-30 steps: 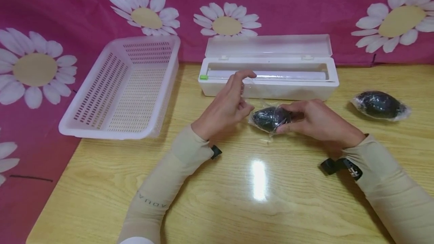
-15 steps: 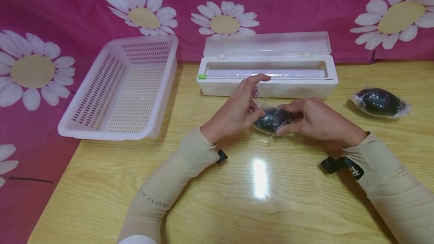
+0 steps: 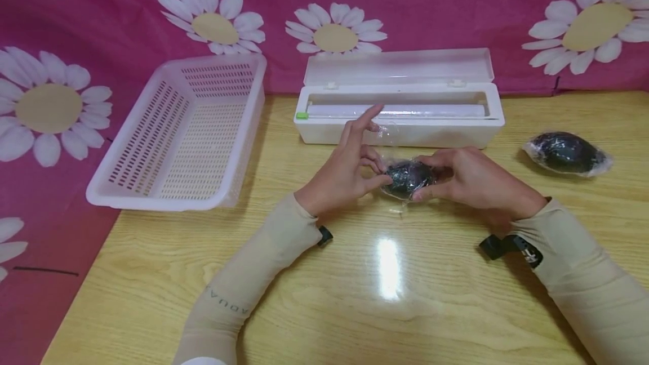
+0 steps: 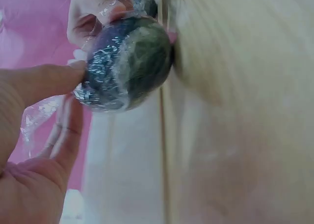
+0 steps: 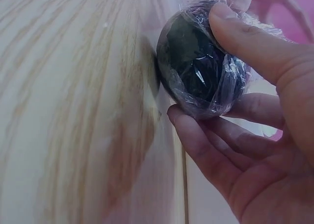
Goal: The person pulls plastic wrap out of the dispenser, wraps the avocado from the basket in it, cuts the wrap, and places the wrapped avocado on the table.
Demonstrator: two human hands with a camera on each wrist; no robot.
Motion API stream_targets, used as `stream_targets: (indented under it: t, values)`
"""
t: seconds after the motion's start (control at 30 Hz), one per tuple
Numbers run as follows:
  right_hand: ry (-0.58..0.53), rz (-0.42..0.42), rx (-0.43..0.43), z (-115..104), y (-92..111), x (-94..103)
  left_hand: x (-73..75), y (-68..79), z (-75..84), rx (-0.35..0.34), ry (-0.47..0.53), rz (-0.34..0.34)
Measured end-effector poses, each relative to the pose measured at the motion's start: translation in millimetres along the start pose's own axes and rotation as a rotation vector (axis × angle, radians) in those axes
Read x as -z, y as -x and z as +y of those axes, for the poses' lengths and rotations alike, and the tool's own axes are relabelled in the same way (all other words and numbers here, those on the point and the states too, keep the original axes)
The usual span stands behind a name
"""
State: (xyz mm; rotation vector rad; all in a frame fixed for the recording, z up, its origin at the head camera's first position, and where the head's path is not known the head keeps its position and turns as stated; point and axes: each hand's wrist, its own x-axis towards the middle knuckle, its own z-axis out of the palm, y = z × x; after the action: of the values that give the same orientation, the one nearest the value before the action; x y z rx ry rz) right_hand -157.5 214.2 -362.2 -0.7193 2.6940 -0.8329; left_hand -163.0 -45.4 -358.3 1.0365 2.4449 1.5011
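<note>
A dark, oval avocado (image 3: 405, 178) in clear cling film rests on the wooden table, in front of the film box. My right hand (image 3: 471, 180) grips its right end between thumb and fingers. At the left end, my left hand (image 3: 345, 170) has its thumb on the wrapped avocado (image 4: 128, 64) and fingers behind it, index finger raised. Loose film (image 3: 387, 133) sticks up beside the left fingers. The right wrist view shows the thumb pressing the crinkled wrap of the avocado (image 5: 196, 62), with fingers underneath.
A white cling film box (image 3: 400, 131), lid up, stands at the back with a film roll (image 3: 436, 110) inside and a green slider (image 3: 302, 115). A second wrapped avocado (image 3: 568, 154) lies at the right. The white slotted basket (image 3: 228, 185) sits at the left.
My left hand has moved right onto the avocado's left end, then back slightly with its index finger lifting. The right hand keeps its grip in the same place.
</note>
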Motion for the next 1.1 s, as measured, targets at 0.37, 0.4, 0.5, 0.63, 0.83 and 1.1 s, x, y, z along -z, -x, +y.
stream_targets:
  t: [0.37,0.4,0.5,0.63,0.83,1.1]
  values:
    - [0.008,0.003,0.025,-0.1,1.3,1.1,-1.3,-1.4,-10.6,0.222,0.322,0.053]
    - [0.009,0.001,0.028,0.1,1.2,1.3,-1.3,-1.3,-10.4,0.207,0.295,0.039]
    - [0.009,0.003,0.042,0.5,1.0,1.4,-0.8,-0.3,-9.8,0.159,0.208,-0.007]
    - [0.012,0.009,0.060,0.8,0.2,1.1,0.1,1.7,-9.5,0.131,0.133,-0.050]
    - [0.012,-0.009,0.046,0.9,-1.1,1.6,0.5,3.8,-11.7,0.020,0.020,-0.111]
    - [0.012,0.009,0.022,1.0,0.1,0.5,1.9,3.3,-11.9,-0.097,-0.136,-0.160]
